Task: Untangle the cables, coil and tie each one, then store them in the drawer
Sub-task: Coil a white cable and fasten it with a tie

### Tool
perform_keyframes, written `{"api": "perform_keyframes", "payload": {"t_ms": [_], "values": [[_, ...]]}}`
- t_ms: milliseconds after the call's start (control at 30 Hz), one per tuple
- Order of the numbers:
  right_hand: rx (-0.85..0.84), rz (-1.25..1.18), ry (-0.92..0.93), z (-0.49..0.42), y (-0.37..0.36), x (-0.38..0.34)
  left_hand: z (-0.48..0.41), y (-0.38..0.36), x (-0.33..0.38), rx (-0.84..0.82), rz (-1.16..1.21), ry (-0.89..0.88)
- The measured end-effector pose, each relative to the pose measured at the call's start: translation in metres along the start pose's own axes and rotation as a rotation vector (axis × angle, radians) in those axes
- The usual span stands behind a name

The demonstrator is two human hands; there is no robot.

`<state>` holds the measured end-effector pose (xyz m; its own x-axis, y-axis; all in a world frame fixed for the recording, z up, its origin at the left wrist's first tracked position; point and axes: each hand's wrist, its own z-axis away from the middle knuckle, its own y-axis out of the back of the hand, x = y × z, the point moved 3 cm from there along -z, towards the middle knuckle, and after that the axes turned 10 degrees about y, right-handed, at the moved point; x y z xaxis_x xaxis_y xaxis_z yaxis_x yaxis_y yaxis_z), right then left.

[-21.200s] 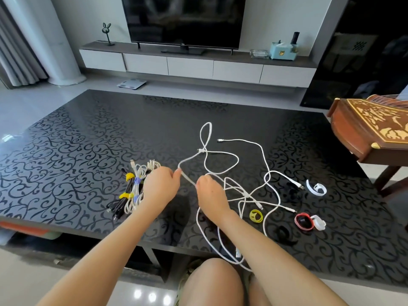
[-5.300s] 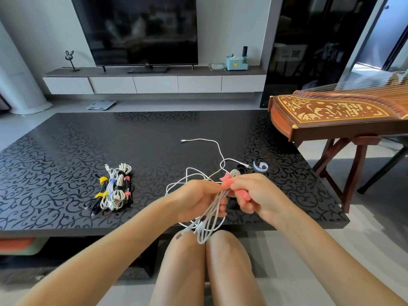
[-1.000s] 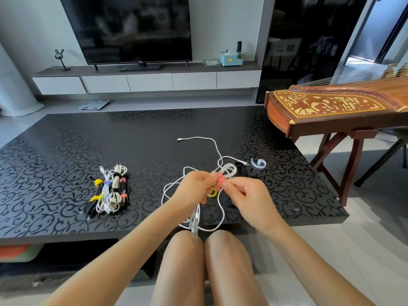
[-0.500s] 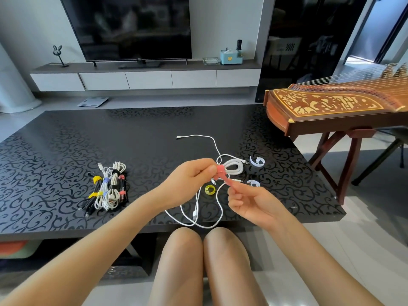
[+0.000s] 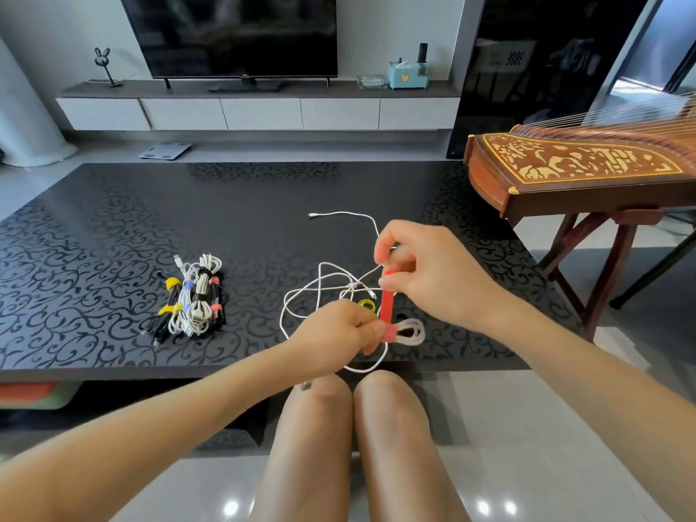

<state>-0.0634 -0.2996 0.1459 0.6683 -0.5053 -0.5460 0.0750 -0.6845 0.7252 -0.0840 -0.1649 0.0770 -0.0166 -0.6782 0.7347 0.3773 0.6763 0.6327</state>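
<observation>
A living room is shown, with a television (image 5: pixel 233 32) on a low cabinet (image 5: pixel 260 113) at the back. A carved zither (image 5: pixel 565 163) stands off the right edge of a black patterned table (image 5: pixel 113 239). Near the front edge, left of the middle, a bundle of tied cables (image 5: pixel 192 295) is laid. Right of the middle, a loose white cable (image 5: pixel 320 280) is spread, with one plug reaching toward the table's centre.

Over the front edge, a folded white coil (image 5: pixel 410 331) is gripped in the curled fingers of the left hand (image 5: pixel 335 333), its loops sticking out to the right of the fist. A red strap (image 5: pixel 386 307) is wrapped round the coil. Its free end is pinched by the right hand (image 5: pixel 425 273) and drawn upward, taut. A yellow tie (image 5: pixel 366 304) lies on the table just behind the strap.

Several risks are judged from here:

- **Coil slipping:** if the strap is pulled harder than the coil is gripped, the loops may be dragged out of the fist and the coil undone.
- **Snagging the loose cable:** it lies close by and could be caught under the strap, so two cables would be bound together.
- **Hanging loop:** a white loop hangs below the left hand. Whether it belongs to the coil cannot be told, and if it does it may be left outside the wrap.
- **Slack fastening:** a loosely closed strap would let the coil spring open later.
</observation>
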Motion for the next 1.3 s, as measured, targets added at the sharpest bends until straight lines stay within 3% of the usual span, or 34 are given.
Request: {"api": "perform_keyframes", "payload": {"t_ms": [67,233,367,500,633,733,833,867,933,1000,1100,1200,1300], "values": [[0.115,0.117,0.144,0.016,-0.004,-0.011,-0.005,-0.004,-0.003,-0.068,0.205,0.101],[0.214,0.372,0.516,0.057,-0.033,-0.009,-0.013,-0.011,-0.01,-0.273,0.674,0.338],[0.247,0.553,0.635,0.075,-0.047,-0.001,-0.014,-0.012,-0.007,-0.382,0.93,0.39],[0.343,0.694,0.719,0.078,-0.05,0.006,-0.015,-0.011,0.0,-0.363,0.975,0.323],[0.315,0.745,0.743,0.078,-0.056,0.019,-0.016,-0.004,0.006,-0.118,0.716,0.139],[0.374,0.449,0.486,0.088,-0.058,0.034,-0.013,0.009,0.013,0.037,0.522,-0.024],[0.401,-0.438,-0.25,0.089,-0.063,0.058,-0.008,0.018,0.018,0.215,0.098,-0.198],[0.355,-0.78,-0.498,0.086,-0.068,0.063,-0.006,0.019,0.019,0.248,-0.043,-0.25],[0.208,-1.162,-0.809,0.08,-0.072,0.068,-0.004,0.018,0.02,0.284,-0.291,-0.361],[0.051,-1.311,-0.843,0.07,-0.067,0.069,0.0,0.018,0.024,0.33,-0.452,-0.504],[-0.147,-1.339,-0.725,0.056,-0.06,0.063,0.01,0.018,0.026,0.413,-0.583,-0.713],[-0.237,-1.2,-0.602,0.045,-0.051,0.055,0.014,0.017,0.028,0.405,-0.676,-0.798],[-0.224,-0.862,-0.477,0.036,-0.039,0.045,0.017,0.014,0.025,0.394,-0.676,-0.793]]}}
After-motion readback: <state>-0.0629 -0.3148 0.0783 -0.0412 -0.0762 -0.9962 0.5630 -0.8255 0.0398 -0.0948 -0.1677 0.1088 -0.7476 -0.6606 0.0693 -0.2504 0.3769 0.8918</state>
